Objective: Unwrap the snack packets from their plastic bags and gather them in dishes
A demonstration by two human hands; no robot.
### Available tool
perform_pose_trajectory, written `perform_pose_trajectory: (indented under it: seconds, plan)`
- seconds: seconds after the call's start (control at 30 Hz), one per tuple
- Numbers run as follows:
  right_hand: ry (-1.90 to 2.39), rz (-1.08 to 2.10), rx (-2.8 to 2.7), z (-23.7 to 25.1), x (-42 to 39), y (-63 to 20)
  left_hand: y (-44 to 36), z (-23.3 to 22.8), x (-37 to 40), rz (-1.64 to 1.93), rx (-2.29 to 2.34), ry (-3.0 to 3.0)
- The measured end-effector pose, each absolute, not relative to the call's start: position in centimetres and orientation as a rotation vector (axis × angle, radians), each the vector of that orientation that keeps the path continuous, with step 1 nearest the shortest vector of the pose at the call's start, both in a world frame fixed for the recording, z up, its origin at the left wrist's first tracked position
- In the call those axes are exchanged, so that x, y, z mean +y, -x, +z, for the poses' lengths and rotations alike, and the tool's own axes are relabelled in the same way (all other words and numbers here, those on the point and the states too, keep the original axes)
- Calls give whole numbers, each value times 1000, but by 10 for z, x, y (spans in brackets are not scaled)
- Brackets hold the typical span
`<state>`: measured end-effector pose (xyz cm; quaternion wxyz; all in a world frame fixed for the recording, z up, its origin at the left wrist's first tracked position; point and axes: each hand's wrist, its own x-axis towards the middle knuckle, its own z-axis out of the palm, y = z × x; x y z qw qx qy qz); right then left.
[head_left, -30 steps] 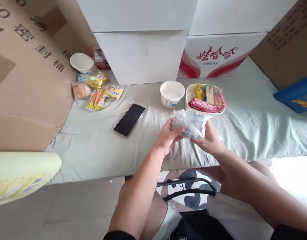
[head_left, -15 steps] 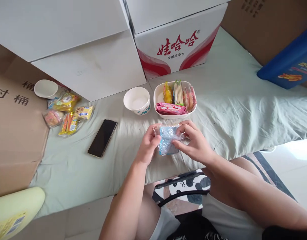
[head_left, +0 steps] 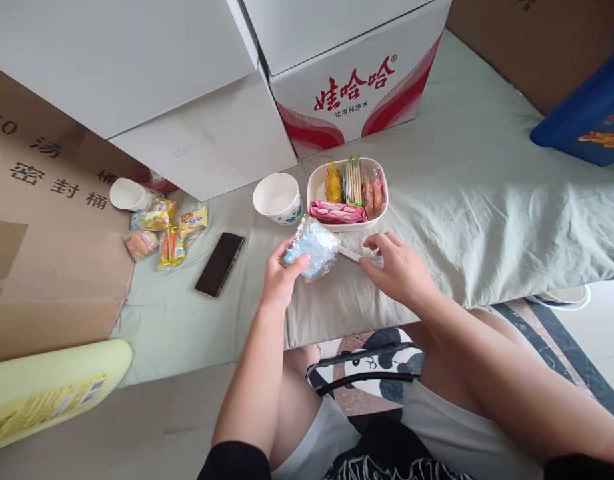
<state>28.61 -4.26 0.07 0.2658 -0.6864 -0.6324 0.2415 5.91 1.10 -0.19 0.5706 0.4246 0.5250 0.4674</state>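
Observation:
My left hand (head_left: 283, 272) is closed on a clear plastic packet (head_left: 314, 248) with light blue and white markings, its thumb lying across the top. From the packet's right side a thin white strip (head_left: 349, 254) reaches to the fingertips of my right hand (head_left: 399, 270), which look pinched around its end. Just behind the packet stands a white oval bowl (head_left: 347, 227), holding a pink wafer packet (head_left: 337, 212), a yellow wrapped snack (head_left: 333, 183), a bundle of thin sticks (head_left: 353, 181) and reddish-brown wrapped snacks (head_left: 373, 192). Beside it is a white paper cup (head_left: 277, 198).
A dark phone (head_left: 220, 264) lies left of my hands. Farther left are several wrapped snacks (head_left: 171, 248) and a tipped paper cup (head_left: 129, 194). White cartons (head_left: 359, 100) rise at the back. A blue container (head_left: 581, 127) is at right, a pale yellow bottle (head_left: 61, 387) at lower left.
My right hand has moved off the packet to the right, and a white strip now shows between them. My left hand has tilted the packet and shifted it up and left. The view has shifted slightly.

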Motion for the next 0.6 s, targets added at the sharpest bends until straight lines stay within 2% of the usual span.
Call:
perform_pose_trajectory:
  seconds: [0.2, 0.4, 0.6]
  plan:
    - [1935, 507, -2115, -5, -40, -280, -38, -9, 15, 1238, 1397, -1069]
    - [1964, 531, -1904, -2, -39, -278, -15, -24, 27, 1278, 1466, -1220]
    - [1632, 669, -1776, 3, -38, -271, -15, -23, 28, 1099, 1347, -1483]
